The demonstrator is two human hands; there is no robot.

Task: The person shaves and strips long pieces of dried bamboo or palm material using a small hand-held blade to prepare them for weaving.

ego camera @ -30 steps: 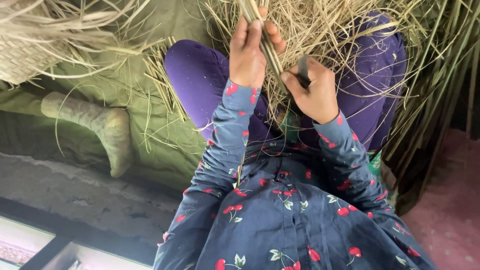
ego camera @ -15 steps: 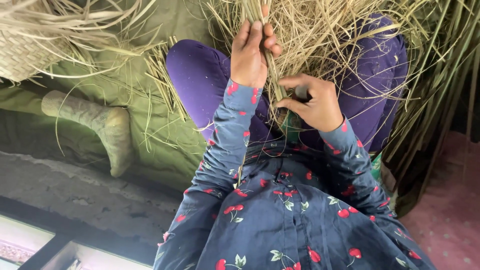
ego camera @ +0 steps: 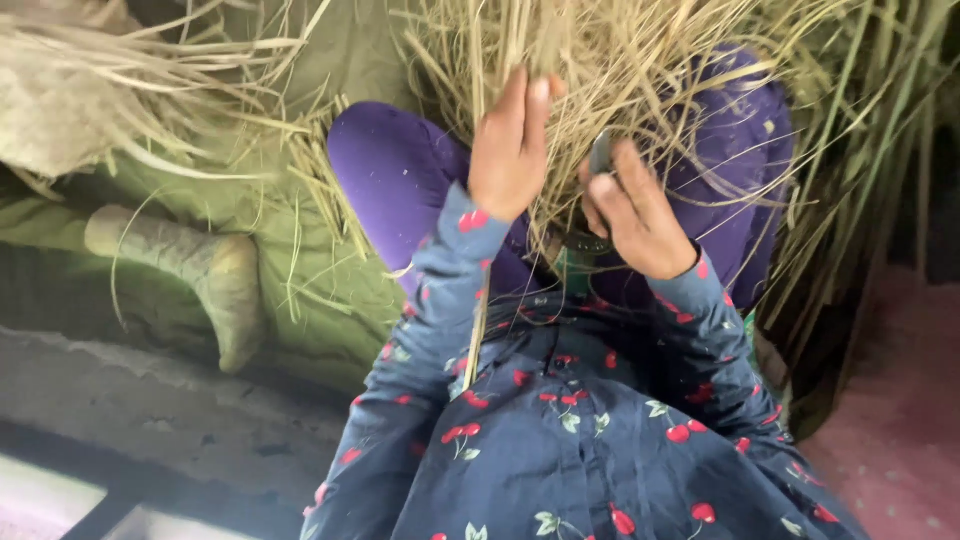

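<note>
Here, in the head view, the left hand (ego camera: 512, 150) pinches a bundle of straw (ego camera: 620, 60) upright over the purple lap (ego camera: 390, 170), keeping stalks taut. The right hand (ego camera: 635, 215) closes round a small dark tool (ego camera: 600, 155) beside the stalks. No packages, labels or signs show.

straw bundle (ego camera: 620, 60) over lap | sacking (ego camera: 300, 260) left | left hand (ego camera: 510, 150) beside right hand (ego camera: 635, 215)
</note>
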